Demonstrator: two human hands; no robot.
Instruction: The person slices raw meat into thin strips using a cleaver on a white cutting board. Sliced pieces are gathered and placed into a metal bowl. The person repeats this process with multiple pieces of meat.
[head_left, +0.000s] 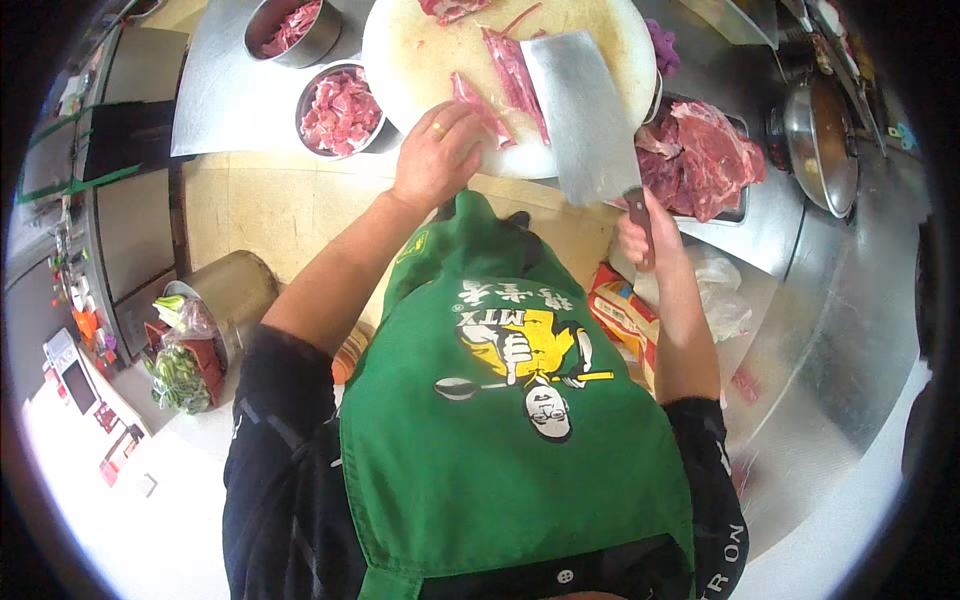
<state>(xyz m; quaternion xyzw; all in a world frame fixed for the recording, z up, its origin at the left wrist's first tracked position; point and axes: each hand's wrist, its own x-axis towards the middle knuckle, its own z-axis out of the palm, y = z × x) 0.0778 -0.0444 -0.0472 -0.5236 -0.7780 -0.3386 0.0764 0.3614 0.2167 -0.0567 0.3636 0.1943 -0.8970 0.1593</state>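
My right hand (651, 229) is closed round the wooden handle of a broad cleaver (585, 112), whose blade lies flat-side up over the right part of a round cutting board (397, 67). At the board's near edge my left hand (441, 150) rests with bent fingers at the end of a strip of raw meat (480, 112); whether it grips the strip cannot be told. A longer meat strip (516, 79) lies beside the blade, and another piece of raw meat (452, 7) is at the board's far edge.
Left of the board stand a bowl of cut meat (340, 112) and a deeper metal pot (322, 34) with meat strips. A tray (739, 214) holds a large chunk of raw meat (705, 161) at right, with a metal wok (821, 150) beyond. Bagged vegetables (178, 375) are at lower left.
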